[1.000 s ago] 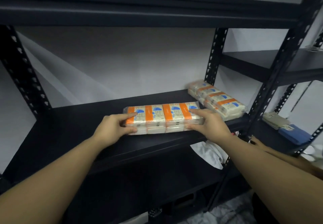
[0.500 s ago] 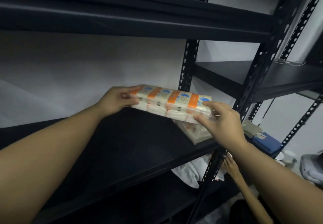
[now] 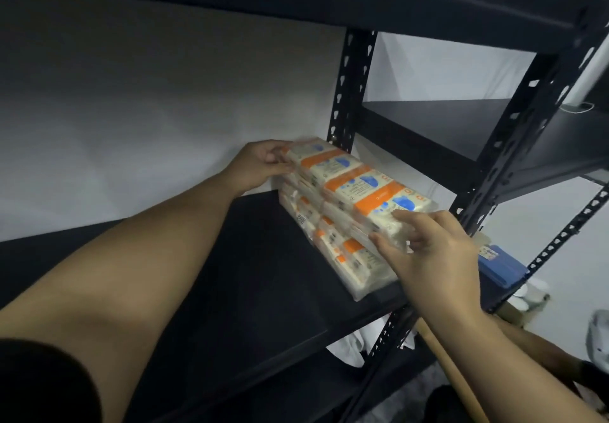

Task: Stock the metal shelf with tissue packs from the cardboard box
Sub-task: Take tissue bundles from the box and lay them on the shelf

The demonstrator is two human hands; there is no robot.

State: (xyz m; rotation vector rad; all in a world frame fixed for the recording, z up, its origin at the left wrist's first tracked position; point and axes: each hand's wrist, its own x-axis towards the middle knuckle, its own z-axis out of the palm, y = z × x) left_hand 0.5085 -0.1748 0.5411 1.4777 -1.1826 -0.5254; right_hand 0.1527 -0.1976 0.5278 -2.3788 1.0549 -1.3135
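Head view: a long tissue pack (image 3: 359, 182), cream wrapping with orange bands and blue marks, is held between both hands at the right end of the black metal shelf (image 3: 250, 277). The left hand (image 3: 260, 165) grips the pack's far end, thumb on top and fingers curled round the end face, close to the white wall (image 3: 148, 99) behind. The right hand (image 3: 431, 251) grips the near end, thumb lying on the top face and fingers curled against the side toward the camera. So the pack runs on a slant between the two hands, far end up-left, near end down-right. It sits directly on top of a second tissue pack (image 3: 342, 254), which lies flat on the shelf board along the same slant, its near end at the board's front edge. Whether the upper pack rests its full weight on the lower one or is partly carried cannot be told. The stack stands just beside the perforated rear upright (image 3: 351, 89) and near the front upright (image 3: 514, 145). Past that post, on a lower board to the right, lies a blue item (image 3: 501, 267). A wooden stick (image 3: 451, 373) slants under the right forearm
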